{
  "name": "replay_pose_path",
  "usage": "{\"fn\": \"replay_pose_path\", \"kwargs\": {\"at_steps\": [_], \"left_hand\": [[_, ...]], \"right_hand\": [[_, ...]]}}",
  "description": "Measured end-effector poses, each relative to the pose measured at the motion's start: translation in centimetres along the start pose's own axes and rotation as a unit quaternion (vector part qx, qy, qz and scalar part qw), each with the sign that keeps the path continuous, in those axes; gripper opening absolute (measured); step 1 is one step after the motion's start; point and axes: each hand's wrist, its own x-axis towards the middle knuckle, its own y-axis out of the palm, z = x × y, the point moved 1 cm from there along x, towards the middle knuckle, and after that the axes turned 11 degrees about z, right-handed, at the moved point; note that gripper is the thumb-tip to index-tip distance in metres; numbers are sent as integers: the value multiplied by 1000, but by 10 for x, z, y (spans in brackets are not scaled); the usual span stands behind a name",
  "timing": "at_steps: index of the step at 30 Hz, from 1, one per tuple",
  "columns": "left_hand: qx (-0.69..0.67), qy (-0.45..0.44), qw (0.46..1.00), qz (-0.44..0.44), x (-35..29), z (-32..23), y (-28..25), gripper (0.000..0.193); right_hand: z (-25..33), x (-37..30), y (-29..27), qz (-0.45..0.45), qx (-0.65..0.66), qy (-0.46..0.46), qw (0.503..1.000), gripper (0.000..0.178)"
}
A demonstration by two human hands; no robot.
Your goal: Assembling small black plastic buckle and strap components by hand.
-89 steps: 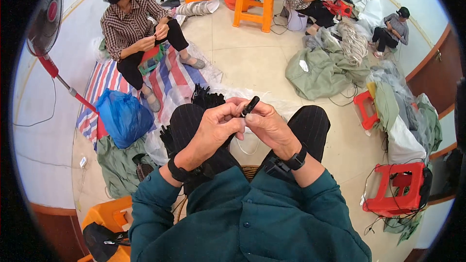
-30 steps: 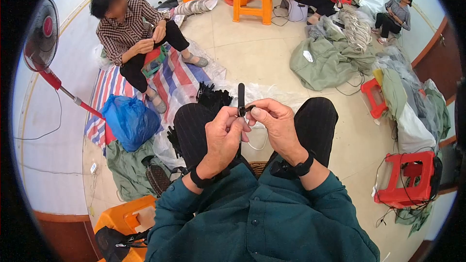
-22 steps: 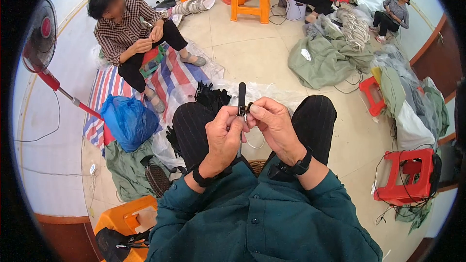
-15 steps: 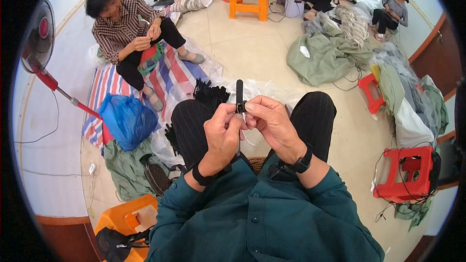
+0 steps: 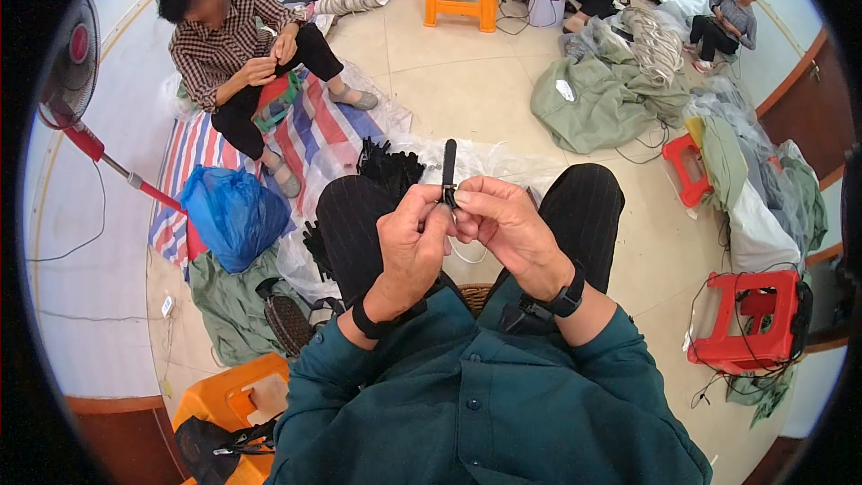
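Above my lap, between my knees, I hold a narrow black strap (image 5: 449, 160) upright, with a small metal buckle low on it. My left hand (image 5: 411, 241) is closed, its thumb and forefinger pinching the strap at the buckle. From the other side, the thumb and forefinger of my right hand (image 5: 516, 233) grip the buckle. My fingers cover the strap's lower part. Beyond my left knee lies a heap of similar black straps (image 5: 391, 169) on clear plastic sheeting. A woven basket (image 5: 472, 296) shows partly between my thighs.
At the left are a blue plastic bag (image 5: 235, 216), a standing fan (image 5: 81, 63) and a person (image 5: 238, 49) seated on a striped sheet (image 5: 323, 130). Right of me stands a red stool (image 5: 750, 319) draped with cables. Green cloth (image 5: 584, 108) lies ahead; an orange stool (image 5: 224, 404) stands behind left.
Both hands stay at the buckle with slight finger movement. The strap's free end now stands a little higher and leans slightly right. The seated person's head has lifted.
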Motion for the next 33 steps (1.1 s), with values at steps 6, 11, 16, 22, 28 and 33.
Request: {"fn": "replay_pose_path", "kwargs": {"at_steps": [6, 11, 16, 22, 28, 33], "left_hand": [[35, 21, 999, -19, -4, -2, 3, 15], [67, 47, 996, -23, -6, 0, 1, 14], [98, 74, 992, -10, -11, -4, 0, 13], [171, 141, 975, -19, -13, -7, 3, 10], [186, 102, 975, 72, -21, -7, -13, 11], [37, -32, 990, 130, -22, -10, -15, 9]], "right_hand": [[3, 1, 2, -14, 2, -38, 999, 8], [3, 1, 8, -15, -103, -97, 990, 11], [5, -1, 10, 11, -251, -145, 957, 15], [12, -4, 16, 14, -346, -148, 926, 15], [-2, -6, 4, 49, -352, -166, 920, 15], [-9, -12, 0, -9, -334, -206, 920, 9]]}}
